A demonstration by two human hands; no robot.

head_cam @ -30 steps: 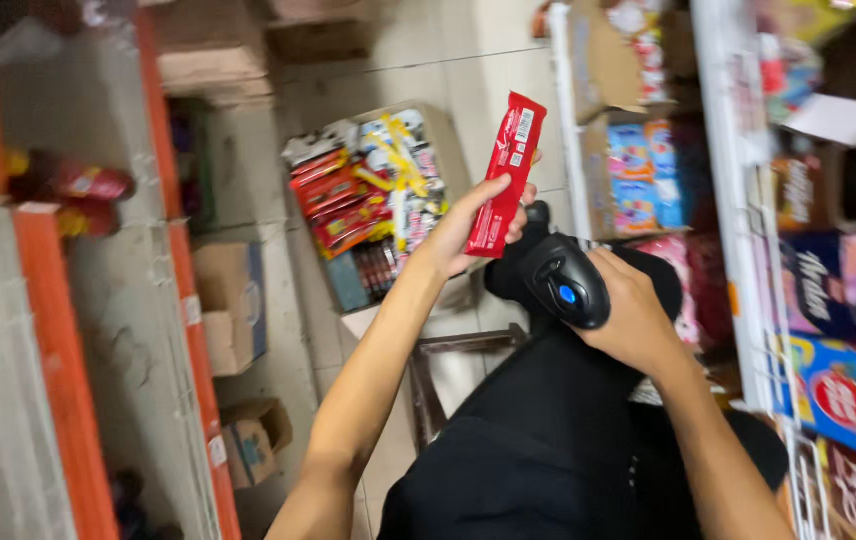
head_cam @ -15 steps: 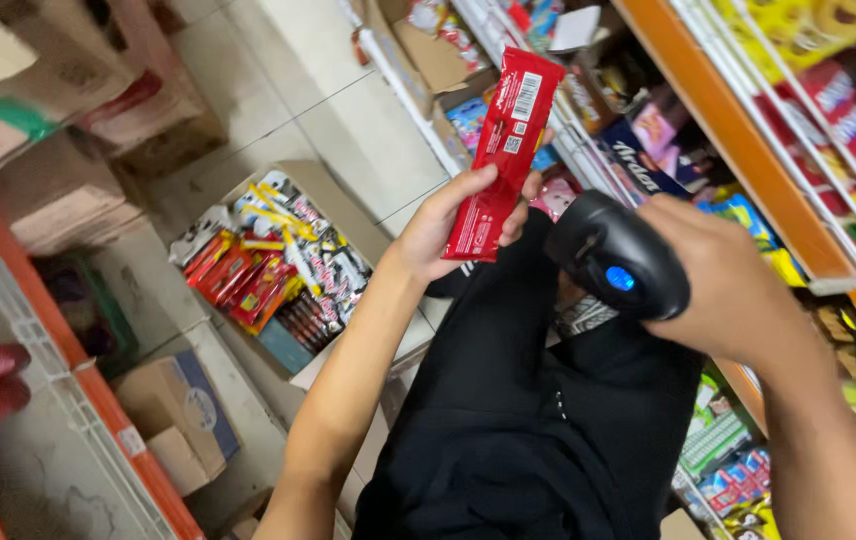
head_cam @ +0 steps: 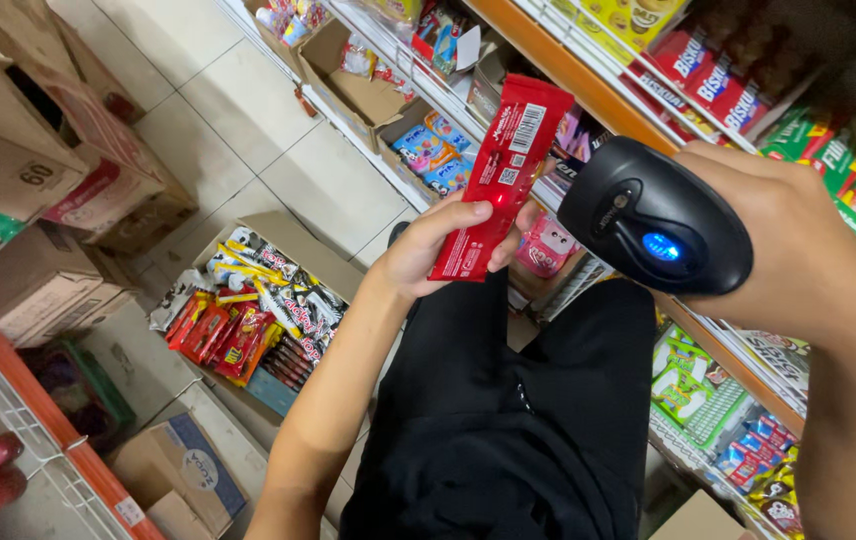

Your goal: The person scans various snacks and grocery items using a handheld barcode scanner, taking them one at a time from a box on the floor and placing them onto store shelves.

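Two hands: left (head_cam: 426, 250) grips red packet (head_cam: 499, 180); right (head_cam: 798, 240) scanner (head_cam: 656, 218).

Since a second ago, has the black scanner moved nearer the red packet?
Yes. The black scanner now sits beside the red packet, up against the shelves.

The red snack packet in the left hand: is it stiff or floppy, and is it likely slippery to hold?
The red snack packet probably is fairly stiff: it stands straight above the left hand, gripped only at its lower end. It seems light, since the fingers alone support it. Its glossy wrapper may be somewhat slippery.
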